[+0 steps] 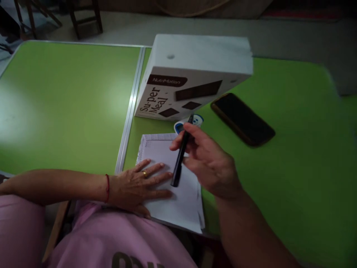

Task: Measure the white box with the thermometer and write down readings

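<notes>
The right hand (pixel 209 163) is curled, its thumb and fingers closed around a slim, black, cylindrical pen (pixel 180 160), which slants over the paper with one end toward the body and the other toward the box beyond. The left hand (pixel 141 184) lies palm down with its fingers spread, gripping nothing and pressing flat on a stack of white, rectangular paper sheets (pixel 173 210); it wears a thin gold-coloured ring (pixel 144 173), and a narrow red cord bracelet (pixel 107 188) circles the wrist. Just past the far edge of the sheets is a small, rounded, white-and-blue device (pixel 198 120), partly hidden by the pen and right hand. Behind it a large white box (pixel 200 56) with brown printing stands upright, "NutriMotion" and "Su-per Meal" on its near face. To the right of the device lies a black smartphone with a brown edge (pixel 244 119), its screen dark. All of these rest on a bright green table (pixel 292 160), crossed left of the box by a silver metal strip (pixel 129 111).
</notes>
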Demonstrator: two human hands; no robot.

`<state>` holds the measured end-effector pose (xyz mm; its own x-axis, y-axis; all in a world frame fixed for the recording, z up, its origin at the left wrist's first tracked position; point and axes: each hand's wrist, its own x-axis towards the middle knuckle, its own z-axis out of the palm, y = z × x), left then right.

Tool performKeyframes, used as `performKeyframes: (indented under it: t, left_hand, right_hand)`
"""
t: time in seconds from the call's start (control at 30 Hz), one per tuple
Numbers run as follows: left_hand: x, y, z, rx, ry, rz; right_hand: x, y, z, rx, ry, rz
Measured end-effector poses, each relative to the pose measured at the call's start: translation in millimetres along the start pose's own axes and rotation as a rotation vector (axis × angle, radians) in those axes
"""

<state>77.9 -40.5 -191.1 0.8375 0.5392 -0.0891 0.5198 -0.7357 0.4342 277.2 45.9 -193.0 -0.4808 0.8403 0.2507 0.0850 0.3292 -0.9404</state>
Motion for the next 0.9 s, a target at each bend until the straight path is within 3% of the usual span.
performKeyframes:
  t: [0.17,0.37,0.63,0.9]
  left_hand:
    - [14.3,2.1,-1.4,0.005,0.002,-0.019]
    - [12.3,-3.1,2.3,-0.029,0.065,-0.011]
    - [14.3,-3.2,5.4,0.042,0.064,-0.023]
    - [13.9,-3.9,6.1,0.033,0.094,-0.02]
  right_hand:
    - [-0.6,5.1,12.9,0.19,0.088,0.134]
    - [-2.5,19.2,29.1,-0.024,0.165,0.313]
    - [-1.3,16.7,41.3,-0.263,0.345,0.249]
    - [-3.3,16.0,41.0,-0.379,0.235,0.243]
